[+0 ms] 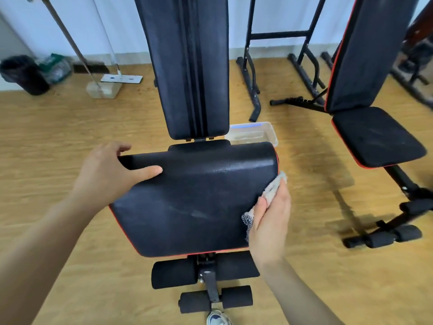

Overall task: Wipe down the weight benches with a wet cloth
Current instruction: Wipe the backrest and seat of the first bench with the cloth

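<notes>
I see left hand [112, 174] gripping seat pad [187, 202] at its far left corner; right hand [269, 221] holds grey cloth [273, 187] against its right edge. To the right, second bench [375, 134]; clear tub [254, 133] between.

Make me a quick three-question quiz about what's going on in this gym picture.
1. True or false: the right hand holds a cloth against the right edge of the seat.
2. What does the left hand grip? A. the seat's far left corner. B. a dumbbell. C. a bottle.
3. Fill in: the clear tub behind the seat stands on the ___.
Key: 1 true; 2 A; 3 floor.
</notes>
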